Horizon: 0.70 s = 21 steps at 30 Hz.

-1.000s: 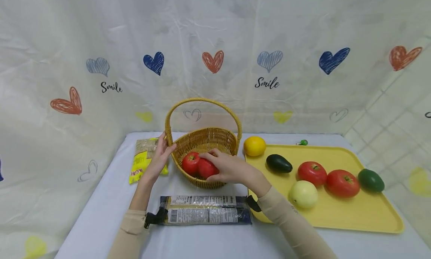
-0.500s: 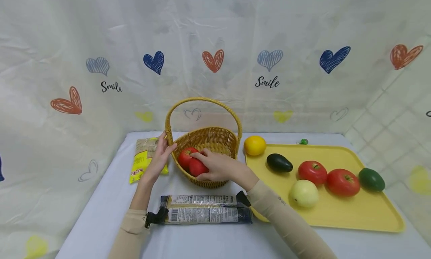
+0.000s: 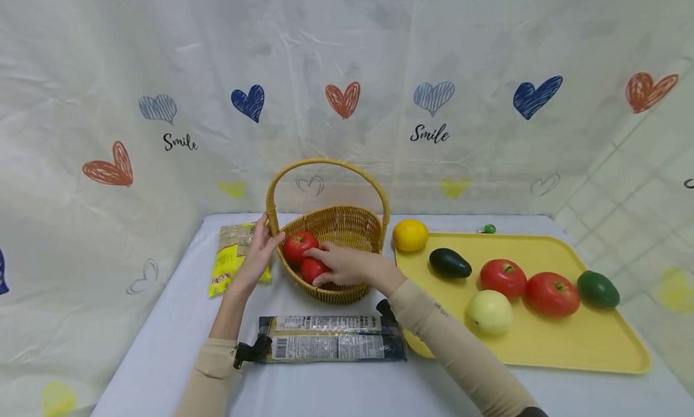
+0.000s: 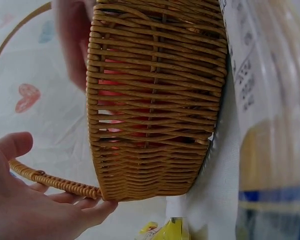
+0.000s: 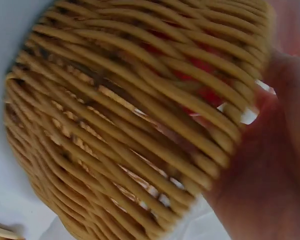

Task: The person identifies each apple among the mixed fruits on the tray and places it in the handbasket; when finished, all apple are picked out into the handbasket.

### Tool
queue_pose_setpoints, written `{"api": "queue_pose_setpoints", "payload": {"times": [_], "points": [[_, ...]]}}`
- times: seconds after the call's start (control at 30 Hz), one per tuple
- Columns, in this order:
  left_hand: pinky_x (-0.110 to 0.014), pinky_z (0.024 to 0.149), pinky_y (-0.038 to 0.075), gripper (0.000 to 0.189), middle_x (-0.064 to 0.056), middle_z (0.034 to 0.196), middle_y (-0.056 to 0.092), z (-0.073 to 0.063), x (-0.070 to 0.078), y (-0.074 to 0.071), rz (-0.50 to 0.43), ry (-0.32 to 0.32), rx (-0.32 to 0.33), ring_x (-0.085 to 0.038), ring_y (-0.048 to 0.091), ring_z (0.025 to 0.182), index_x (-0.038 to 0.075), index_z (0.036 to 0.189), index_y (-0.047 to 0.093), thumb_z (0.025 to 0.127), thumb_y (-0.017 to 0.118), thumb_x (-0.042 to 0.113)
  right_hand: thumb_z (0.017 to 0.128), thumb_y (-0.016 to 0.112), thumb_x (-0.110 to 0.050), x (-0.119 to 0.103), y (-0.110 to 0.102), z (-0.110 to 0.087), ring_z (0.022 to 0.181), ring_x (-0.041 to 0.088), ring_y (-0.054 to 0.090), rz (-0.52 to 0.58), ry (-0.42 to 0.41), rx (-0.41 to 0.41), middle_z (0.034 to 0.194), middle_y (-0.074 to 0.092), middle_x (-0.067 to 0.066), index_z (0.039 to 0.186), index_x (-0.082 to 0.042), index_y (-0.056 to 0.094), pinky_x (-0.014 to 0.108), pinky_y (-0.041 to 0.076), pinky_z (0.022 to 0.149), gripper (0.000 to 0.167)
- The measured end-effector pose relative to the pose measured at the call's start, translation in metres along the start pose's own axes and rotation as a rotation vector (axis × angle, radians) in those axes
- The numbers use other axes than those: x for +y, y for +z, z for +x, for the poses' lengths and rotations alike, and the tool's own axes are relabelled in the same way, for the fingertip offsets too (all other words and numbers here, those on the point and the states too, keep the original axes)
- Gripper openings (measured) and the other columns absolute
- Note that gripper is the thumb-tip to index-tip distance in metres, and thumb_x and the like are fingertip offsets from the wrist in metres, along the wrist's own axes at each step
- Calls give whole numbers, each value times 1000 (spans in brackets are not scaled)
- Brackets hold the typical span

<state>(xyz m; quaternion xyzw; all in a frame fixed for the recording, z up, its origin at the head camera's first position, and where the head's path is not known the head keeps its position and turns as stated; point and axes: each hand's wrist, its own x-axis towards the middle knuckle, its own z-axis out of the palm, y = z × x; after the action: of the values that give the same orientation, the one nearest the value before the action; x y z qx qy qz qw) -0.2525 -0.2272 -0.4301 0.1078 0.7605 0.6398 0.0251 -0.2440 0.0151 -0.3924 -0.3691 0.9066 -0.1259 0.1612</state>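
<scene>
The wicker basket stands left of the middle of the worktop, toward its back edge. Nearest lies a flat, labelled packet, in front of the basket. Inside, the right hand grips a red fruit; a red tomato lies just beyond, by the left wall. The left hand, fingers extended, thumb apart, touches the base of the handle. A yellow bag lies near the worktop's left edge, partly behind that hand.

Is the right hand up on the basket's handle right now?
No, the right hand grips a red fruit inside the basket, below the arched handle.
</scene>
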Motion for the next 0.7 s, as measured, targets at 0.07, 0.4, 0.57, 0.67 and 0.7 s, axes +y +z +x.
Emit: {"api": "queue_pose_setpoints", "payload": {"times": [0.07,0.4,0.57,0.67,0.7], "points": [[-60,131,10,76,-10,174,13,-1,-1,1,-4,-3,-2,-29,13,162,30,165,3,107,51,41,100,62,-45,1,5,0,121,30,63,-27,-16,-3,147,47,19,156,-22,37,43,53,110,65],[-64,129,11,75,-10,174,11,-2,0,5,3,-12,-3,-30,11,162,31,165,4,107,51,39,106,49,-48,-4,11,-11,129,31,61,-74,37,-2,158,39,18,162,-24,29,42,51,113,64],[-63,130,11,75,-10,174,11,-1,3,4,9,-3,-5,-29,12,162,30,165,3,107,50,39,108,44,-46,-7,12,-18,122,30,67,-162,43,2,164,32,19,164,-23,25,39,57,104,63],[-61,130,11,74,-11,174,12,-1,3,3,11,-6,-2,-29,14,162,30,165,2,108,49,37,108,45,-48,-9,15,-22,118,31,70,-127,72,23,167,29,18,163,-26,25,41,59,100,62],[-61,130,11,74,-11,174,13,-2,3,2,10,-8,0,-29,14,162,29,165,2,108,48,35,108,45,-48,-10,16,-24,118,31,70,-122,74,31,167,29,18,162,-26,26,41,60,99,62]]}}
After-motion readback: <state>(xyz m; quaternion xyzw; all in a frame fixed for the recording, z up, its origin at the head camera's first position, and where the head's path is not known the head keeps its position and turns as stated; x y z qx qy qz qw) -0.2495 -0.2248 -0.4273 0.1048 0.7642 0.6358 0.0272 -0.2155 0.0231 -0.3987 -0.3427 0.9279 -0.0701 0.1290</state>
